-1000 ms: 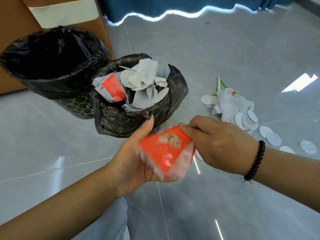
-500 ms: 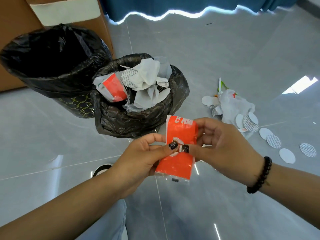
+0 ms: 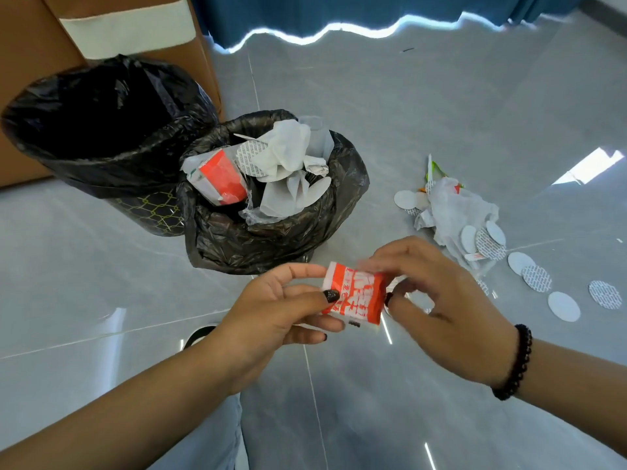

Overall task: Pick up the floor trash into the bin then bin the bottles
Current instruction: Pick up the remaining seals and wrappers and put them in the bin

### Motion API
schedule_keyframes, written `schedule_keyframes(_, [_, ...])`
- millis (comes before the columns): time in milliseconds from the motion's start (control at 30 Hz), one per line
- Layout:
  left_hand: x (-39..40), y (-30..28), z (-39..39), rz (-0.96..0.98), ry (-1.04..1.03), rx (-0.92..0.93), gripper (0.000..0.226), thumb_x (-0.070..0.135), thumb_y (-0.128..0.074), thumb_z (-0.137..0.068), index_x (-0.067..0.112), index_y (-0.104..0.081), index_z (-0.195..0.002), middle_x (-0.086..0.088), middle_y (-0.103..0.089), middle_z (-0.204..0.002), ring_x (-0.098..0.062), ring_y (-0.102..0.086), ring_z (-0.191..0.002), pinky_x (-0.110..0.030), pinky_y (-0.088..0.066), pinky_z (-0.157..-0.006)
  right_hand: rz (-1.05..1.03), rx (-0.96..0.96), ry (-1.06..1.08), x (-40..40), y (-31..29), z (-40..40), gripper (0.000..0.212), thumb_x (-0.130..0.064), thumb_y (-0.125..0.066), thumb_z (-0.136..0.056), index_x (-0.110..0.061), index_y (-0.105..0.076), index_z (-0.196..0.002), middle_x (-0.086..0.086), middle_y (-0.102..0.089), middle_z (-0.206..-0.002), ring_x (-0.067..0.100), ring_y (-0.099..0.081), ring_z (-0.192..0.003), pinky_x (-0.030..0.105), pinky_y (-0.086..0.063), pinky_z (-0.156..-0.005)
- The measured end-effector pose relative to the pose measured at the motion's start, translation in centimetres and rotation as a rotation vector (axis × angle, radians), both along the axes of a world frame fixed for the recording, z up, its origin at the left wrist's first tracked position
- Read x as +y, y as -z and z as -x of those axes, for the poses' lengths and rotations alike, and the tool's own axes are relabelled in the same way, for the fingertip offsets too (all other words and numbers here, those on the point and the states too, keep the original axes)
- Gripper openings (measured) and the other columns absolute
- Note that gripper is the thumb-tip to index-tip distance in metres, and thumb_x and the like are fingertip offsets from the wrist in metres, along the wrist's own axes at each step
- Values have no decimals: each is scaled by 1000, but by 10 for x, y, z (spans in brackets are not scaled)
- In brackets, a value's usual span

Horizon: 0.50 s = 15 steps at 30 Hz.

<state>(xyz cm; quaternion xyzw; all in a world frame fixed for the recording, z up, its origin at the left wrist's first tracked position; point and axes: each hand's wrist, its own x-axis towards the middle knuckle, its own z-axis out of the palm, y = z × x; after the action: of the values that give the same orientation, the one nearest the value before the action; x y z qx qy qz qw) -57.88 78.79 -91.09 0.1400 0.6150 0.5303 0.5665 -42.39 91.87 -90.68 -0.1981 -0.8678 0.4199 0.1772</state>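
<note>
An orange and white wrapper (image 3: 354,295) is held low over the grey floor, just in front of the small bin. My left hand (image 3: 281,310) pinches its left side with the thumb on top. My right hand (image 3: 437,300) holds its right edge with curled fingers, slightly blurred. The small bin with a black bag (image 3: 271,242) is filled with white paper, round seals and another orange packet (image 3: 220,178). A larger bin with a black liner (image 3: 101,130) stands behind it on the left. No bottles are in view.
A heap of floor trash (image 3: 458,212), white plastic and paper with round white seals (image 3: 536,278), lies on the floor to the right. A brown cardboard box (image 3: 30,56) stands behind the bins. A blue curtain (image 3: 339,8) hangs at the back.
The wrapper has been folded from a long upright strip into a shorter, wider packet. Both hands stayed in front of the small bin, the right hand shifting along the wrapper's right edge.
</note>
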Motion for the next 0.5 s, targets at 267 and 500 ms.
schedule_keyframes(267, [7,-6,7,-148,-103,381,17,4,-65,-86,13,-61,-100,0,-76,-81,-17,-72,-64,-20,-53,-55,693,71,245,-6,-15,33,30,9,-64,-81,-14,-63,-99,6,-68,-87,13,-68,-68,27,-58,-59])
schedule_keyframes(500, [-3,-3,75,3,-65,1522,29,19,-67,-84,22,-62,-113,10,-62,-81,0,-55,-59,-28,-49,-60,502,115,325,14,-23,39,30,5,-68,-78,-20,-65,-96,3,-71,-82,18,-69,-72,23,-56,-54])
